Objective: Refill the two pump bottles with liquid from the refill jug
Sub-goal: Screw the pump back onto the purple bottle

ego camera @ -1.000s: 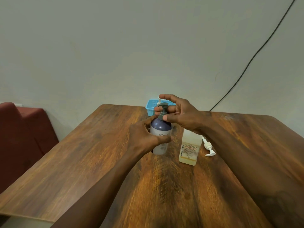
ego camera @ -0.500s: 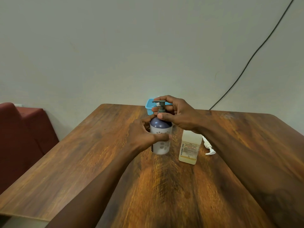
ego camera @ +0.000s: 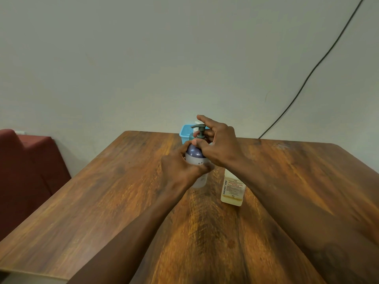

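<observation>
Wooden worktop against a plain wall, with a few bystanders.

The brown, grain-streaked worktop (ego camera: 114, 193) fills the lower view, its far edge meeting a pale grey-green wall (ego camera: 143, 58). At about 12 o'clock on the worktop's far edge stands a small light-blue basket (ego camera: 185, 133), partly hidden. From 1 o'clock, a thin black cable (ego camera: 307, 75) climbs slanting up the wall to the top right corner. At 9 o'clock, just beside the worktop's left edge, sits a dark red upholstered seat (ego camera: 26, 171).

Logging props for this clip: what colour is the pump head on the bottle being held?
Dark grey-green pump head, seen in the head view.
</observation>
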Demonstrator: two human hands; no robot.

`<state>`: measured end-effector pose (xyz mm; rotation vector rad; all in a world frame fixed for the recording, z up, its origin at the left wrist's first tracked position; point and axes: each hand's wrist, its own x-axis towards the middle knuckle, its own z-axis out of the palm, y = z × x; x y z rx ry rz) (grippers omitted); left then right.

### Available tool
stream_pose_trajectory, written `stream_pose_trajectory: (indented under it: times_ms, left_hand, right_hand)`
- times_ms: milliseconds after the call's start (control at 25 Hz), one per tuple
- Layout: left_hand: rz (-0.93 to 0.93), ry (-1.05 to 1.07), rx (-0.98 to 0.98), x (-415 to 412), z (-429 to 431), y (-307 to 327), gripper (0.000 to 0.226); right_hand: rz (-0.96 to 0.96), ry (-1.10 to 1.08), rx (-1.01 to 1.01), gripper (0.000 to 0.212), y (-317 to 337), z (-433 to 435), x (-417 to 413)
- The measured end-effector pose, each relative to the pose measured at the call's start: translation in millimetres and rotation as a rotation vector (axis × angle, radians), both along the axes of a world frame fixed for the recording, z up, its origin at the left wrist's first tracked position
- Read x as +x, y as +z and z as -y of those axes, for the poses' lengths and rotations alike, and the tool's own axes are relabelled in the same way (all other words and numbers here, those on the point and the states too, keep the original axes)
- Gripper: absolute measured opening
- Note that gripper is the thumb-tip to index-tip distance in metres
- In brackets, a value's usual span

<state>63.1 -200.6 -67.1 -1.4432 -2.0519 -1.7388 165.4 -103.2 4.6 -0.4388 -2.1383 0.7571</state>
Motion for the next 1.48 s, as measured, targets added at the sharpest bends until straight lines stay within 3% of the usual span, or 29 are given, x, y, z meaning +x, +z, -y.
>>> stream_pose_trajectory:
  times_ms: [120,240,480,640,720,880,1120,1480]
  left_hand:
    - [0.007,-0.124,-0.064,-14,2,8,0.064]
    - [0.078,-0.308,-0.149,-28,3,12,0.073]
    - [0.188,-0.417,-0.202,-30,3,15,0.063]
    - [0.204,-0.418,-0.210,-31,-6,18,0.063]
    - [0.196,-0.410,-0.202,-33,-14,23,0.064]
    - [0.146,-0.364,-0.149,-38,-38,38,0.059]
    - [0.031,-0.229,-0.086,-57,-104,54,0.063]
    - [-0.170,-0.257,-0.214,-104,-220,104,0.072]
  right_hand:
    - [0.047,0.156,-0.018,0.046,7,-13,12]
    - [0.050,0.274,-0.067,0.029,13,-19,16]
    - [0.184,0.448,-0.192,0.029,31,-25,16]
    - [0.123,0.442,-0.231,0.020,34,-31,13]
    - [0.110,0.407,-0.210,0.017,36,-37,12]
    - [0.137,0.181,-0.130,0.059,36,-57,5]
    - [0.101,-0.084,-0.052,0.041,46,-104,-12]
    - [-0.105,-0.292,0.108,0.034,61,-198,-57]
